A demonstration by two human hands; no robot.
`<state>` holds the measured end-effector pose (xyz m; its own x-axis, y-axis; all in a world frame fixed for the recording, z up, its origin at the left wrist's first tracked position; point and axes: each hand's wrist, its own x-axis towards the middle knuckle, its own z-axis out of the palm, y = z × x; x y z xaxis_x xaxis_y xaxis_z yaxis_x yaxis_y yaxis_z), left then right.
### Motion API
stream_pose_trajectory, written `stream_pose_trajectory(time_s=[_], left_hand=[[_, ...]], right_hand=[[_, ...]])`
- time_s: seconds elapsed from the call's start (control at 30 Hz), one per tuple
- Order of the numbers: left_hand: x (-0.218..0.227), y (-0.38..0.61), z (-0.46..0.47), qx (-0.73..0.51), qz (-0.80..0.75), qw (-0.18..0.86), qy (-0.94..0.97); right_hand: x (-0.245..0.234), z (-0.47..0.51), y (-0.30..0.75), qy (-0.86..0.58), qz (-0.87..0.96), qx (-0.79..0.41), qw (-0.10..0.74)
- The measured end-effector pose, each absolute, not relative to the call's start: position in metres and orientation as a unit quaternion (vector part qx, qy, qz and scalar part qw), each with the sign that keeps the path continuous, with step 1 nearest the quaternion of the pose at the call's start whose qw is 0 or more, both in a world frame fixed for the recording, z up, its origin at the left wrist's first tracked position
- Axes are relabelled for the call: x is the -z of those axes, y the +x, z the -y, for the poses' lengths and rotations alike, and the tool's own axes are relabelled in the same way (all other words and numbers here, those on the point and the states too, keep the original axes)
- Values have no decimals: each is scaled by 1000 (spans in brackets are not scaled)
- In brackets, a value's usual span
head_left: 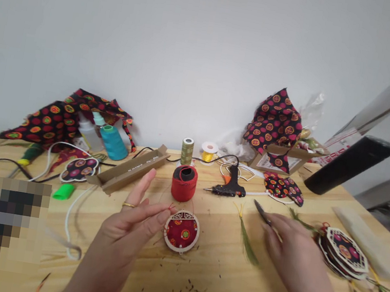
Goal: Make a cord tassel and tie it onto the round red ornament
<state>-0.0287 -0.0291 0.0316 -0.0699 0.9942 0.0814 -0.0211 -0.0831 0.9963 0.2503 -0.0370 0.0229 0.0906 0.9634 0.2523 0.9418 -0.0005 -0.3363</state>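
Observation:
My left hand (130,224) hovers over the wooden table (211,277), thumb and fingers pinched on a thin red thread at the top of a round red fabric ornament (181,231) in a pale wooden frame. A red thread spool (184,183) stands just behind the ornament. My right hand (289,252) rests on the table to the right, closed round small dark scissors (262,212) whose blades point up and left. A green tassel (247,238) lies between my two hands.
A black glue gun (228,186), an open cardboard box (128,170), olive, yellow and teal spools and patterned fabric (62,117) sit at the back. A stack of octagonal ornaments (344,251) lies at the right. A white cord (69,225) and a green cap (63,191) lie left.

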Motion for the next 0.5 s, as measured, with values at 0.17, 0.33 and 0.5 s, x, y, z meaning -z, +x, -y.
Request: stream_pose_trajectory(time_s=[0.17, 0.33, 0.5], left_hand=[[-35, -24, 33, -556, -452, 528, 456], [-43, -20, 35, -575, -444, 543, 421], [-48, -20, 34, -596, -408, 594, 354]], right_hand=[[-48, 35, 164, -484, 656, -389, 429], [-48, 28, 122, -313, 566, -623, 441], [-40, 26, 125, -319, 545, -655, 415]])
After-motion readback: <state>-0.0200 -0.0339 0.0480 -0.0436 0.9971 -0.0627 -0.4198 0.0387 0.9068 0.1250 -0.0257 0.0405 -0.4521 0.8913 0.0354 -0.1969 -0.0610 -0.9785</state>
